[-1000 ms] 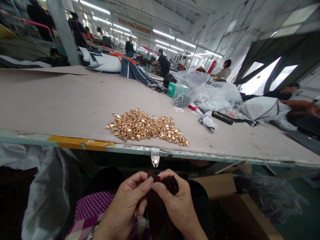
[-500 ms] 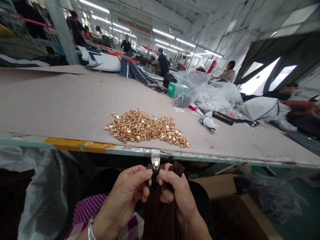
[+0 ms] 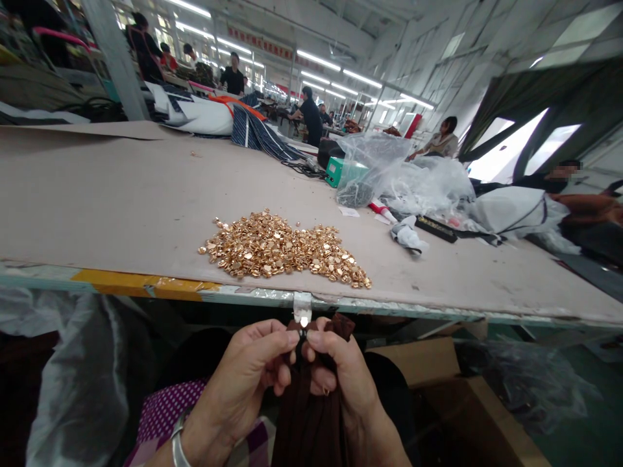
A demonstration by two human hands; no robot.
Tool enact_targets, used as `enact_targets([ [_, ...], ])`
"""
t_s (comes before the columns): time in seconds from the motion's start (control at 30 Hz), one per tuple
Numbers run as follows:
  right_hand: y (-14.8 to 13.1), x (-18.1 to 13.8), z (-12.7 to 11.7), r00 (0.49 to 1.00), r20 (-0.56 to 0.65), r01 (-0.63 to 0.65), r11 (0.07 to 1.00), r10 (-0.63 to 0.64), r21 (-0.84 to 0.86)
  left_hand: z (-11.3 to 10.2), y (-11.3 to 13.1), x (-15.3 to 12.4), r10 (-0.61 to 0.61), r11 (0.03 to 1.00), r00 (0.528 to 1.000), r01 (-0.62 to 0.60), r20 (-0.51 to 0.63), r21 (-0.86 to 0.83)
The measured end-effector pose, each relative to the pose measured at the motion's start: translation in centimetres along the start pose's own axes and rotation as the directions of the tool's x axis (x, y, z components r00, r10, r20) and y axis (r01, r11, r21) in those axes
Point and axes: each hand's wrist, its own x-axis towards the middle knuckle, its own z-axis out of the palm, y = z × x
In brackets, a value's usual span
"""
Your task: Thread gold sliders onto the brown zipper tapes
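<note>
My left hand [image 3: 248, 379] and my right hand [image 3: 341, 376] pinch the top of a dark brown strip of fabric [image 3: 311, 421] between thumbs and forefingers. They hold it up against a small metal clip [image 3: 302, 309] fixed to the table's front edge. The rest of the brown fabric hangs down between my wrists into my lap. Just beyond the edge, on the brown table top [image 3: 121, 201], lies a heap of several gold metal buttons [image 3: 282, 246].
A clear plastic bag [image 3: 370, 165], a green box [image 3: 343, 172], a red-capped tool [image 3: 382, 211] and white cloth [image 3: 409, 237] lie at the table's right. A cardboard box [image 3: 438, 389] stands under the table at right, a plastic sack [image 3: 78, 376] at left. Other people work at far tables.
Both hands rose from my lap with the brown fabric and brought its top end up to the metal clip, where they now stay almost still.
</note>
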Motion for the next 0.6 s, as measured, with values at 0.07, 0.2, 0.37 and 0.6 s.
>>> enact_targets([
  [0.07, -0.07, 0.09, 0.08, 1.000, 0.015, 0.007, 1.000, -0.008, 0.006, 0.08, 0.10, 0.01, 0.005, 1.000, 1.000, -0.005, 0.005, 0.003],
  [0.2, 0.06, 0.25, 0.02, 1.000, 0.006, 0.021, 1.000, -0.021, 0.000, 0.07, 0.05, 0.06, 0.007, 1.000, 1.000, -0.007, 0.006, 0.005],
  [0.37, 0.25, 0.30, -0.02, 1.000, 0.015, 0.019, 1.000, -0.019, -0.006, 0.05, -0.17, 0.20, 0.009, 1.000, 1.000, -0.009, -0.001, -0.001],
  [0.6, 0.02, 0.32, 0.46, 0.998, -0.021, 0.053, 0.998, -0.054, -0.037, 0.22, -0.22, 0.37, 0.041, 0.998, 0.998, -0.039, -0.040, 0.052],
])
